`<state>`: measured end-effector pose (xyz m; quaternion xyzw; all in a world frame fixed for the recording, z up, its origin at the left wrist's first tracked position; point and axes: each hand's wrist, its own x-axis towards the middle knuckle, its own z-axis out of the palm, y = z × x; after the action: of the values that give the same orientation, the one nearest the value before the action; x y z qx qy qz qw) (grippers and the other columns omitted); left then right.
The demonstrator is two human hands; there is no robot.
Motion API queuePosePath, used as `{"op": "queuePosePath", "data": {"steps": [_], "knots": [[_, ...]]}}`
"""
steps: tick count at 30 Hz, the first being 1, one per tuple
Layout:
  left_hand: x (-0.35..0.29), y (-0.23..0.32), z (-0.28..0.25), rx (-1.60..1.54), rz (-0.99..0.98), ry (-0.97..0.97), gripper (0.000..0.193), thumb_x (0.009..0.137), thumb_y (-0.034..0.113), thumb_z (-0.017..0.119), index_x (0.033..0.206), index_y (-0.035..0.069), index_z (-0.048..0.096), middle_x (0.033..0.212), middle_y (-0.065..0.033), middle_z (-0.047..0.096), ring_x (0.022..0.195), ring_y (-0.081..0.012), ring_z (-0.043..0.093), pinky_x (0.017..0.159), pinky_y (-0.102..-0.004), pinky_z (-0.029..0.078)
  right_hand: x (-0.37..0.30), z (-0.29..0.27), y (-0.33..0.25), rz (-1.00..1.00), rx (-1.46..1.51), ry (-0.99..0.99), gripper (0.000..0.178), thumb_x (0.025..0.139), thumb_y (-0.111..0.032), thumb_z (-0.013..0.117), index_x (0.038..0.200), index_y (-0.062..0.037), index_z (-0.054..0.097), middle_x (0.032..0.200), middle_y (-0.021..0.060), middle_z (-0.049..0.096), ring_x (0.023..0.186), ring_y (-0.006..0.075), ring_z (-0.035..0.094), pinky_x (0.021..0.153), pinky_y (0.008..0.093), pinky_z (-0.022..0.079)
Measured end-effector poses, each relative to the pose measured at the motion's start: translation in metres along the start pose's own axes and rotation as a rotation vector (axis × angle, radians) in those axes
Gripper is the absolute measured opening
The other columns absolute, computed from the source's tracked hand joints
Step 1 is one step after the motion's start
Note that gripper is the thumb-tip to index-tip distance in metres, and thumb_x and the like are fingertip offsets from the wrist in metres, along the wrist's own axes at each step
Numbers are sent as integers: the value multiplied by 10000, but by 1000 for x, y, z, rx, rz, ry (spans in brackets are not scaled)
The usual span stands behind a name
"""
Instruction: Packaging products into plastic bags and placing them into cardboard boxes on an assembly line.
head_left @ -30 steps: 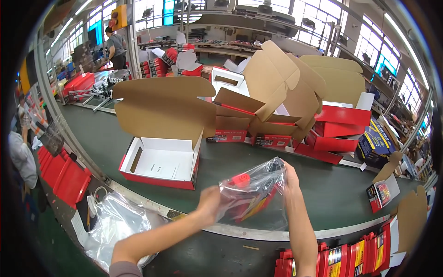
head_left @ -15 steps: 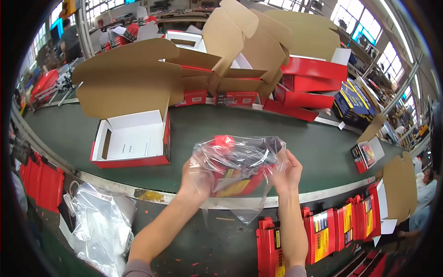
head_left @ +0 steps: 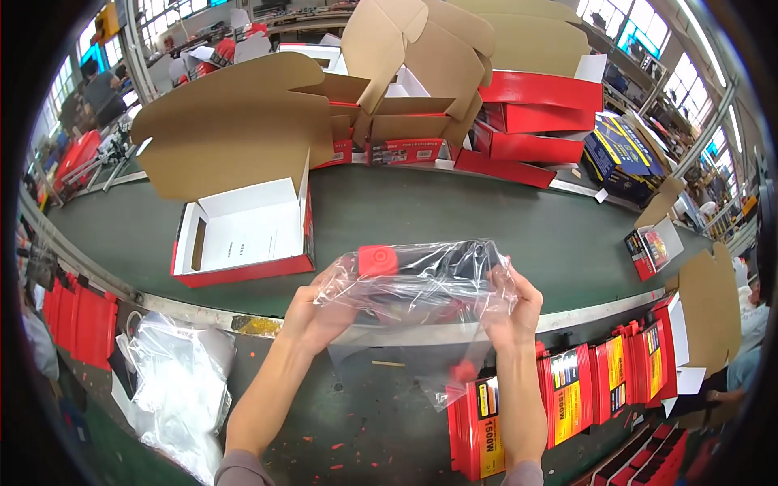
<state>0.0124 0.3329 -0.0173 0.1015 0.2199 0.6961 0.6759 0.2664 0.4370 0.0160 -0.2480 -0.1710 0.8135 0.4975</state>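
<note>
We have a green worktop [head_left: 454, 211] in front of us, with an open box [head_left: 243, 273] standing on its left part, white inside and brown-lidded. Nearer to us, a row of red units [head_left: 567, 393] sits at the right and a heap of bags [head_left: 178, 381] lies at the left. Over the worktop's near edge we hold up a clear bag [head_left: 405, 301] with a red-and-black device [head_left: 378, 261] inside, our left hand [head_left: 318, 317] grasping the bag's left side, our right hand [head_left: 515, 314] its right

Both hands [head_left: 318, 317] [head_left: 512, 314] apart — fingers [head_left: 527, 293] curled, forearms [head_left: 267, 393] angled inward
</note>
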Motion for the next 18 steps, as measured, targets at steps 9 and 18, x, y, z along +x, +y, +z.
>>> {"op": "queuePosePath", "data": {"steps": [9, 18], "knots": [[0, -30, 9, -145, 54, -213, 426, 678, 68, 676, 1079, 81, 530, 1181, -127, 581, 1115, -278, 531, 1021, -438, 355, -4, -50, -16, -131, -9, -76, 332, 895, -145, 524, 1199, -23, 576, 979, 46, 666, 929, 178, 623, 903, 435, 488], [-6, -51, 51, 194, -139, -84, 406, 773, -49, 606, 1127, 126, 511, 1019, -43, 602, 808, -152, 610, 534, -260, 458, -14, -57, -45, -161, -97, 202, 287, 896, -109, 569, 1173, -40, 546, 906, 7, 646, 771, 77, 590, 732, 220, 471]]}}
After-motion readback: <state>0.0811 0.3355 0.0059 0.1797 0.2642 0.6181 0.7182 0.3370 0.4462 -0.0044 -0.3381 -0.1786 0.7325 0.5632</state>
